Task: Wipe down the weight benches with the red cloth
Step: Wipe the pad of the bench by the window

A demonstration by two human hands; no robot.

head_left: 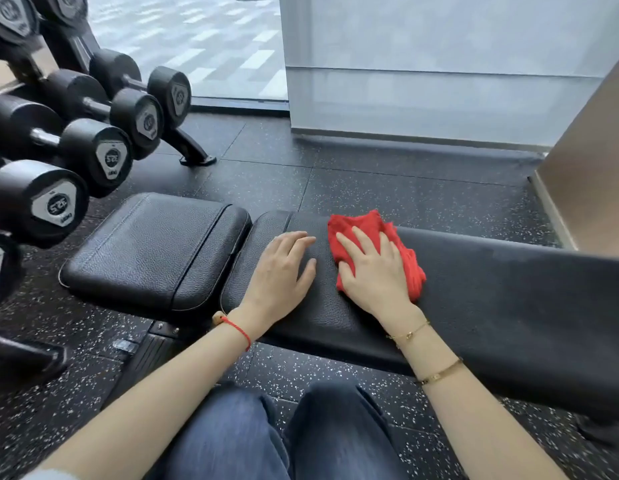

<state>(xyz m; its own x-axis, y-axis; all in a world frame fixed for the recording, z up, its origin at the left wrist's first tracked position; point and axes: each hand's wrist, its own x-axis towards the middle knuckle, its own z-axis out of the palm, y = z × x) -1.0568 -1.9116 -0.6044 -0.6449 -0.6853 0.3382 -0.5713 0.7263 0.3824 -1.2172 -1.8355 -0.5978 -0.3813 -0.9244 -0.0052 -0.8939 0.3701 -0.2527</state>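
A black padded weight bench lies across the view, with a long back pad point(491, 292) on the right and a shorter seat pad point(152, 247) on the left. The red cloth point(410, 268) is crumpled on the left end of the long pad. My right hand point(370, 268) lies flat on the cloth with its fingers straight, pressing it onto the pad. My left hand point(284, 271) rests flat on the bare pad just left of the cloth, fingers spread and holding nothing.
A rack of black dumbbells point(79, 154) stands close on the left, its foot point(193, 150) on the speckled rubber floor point(405, 188). A glass wall point(422, 64) runs behind the bench and a tan panel point(592, 161) rises at the right. My knees point(284, 438) are below the bench.
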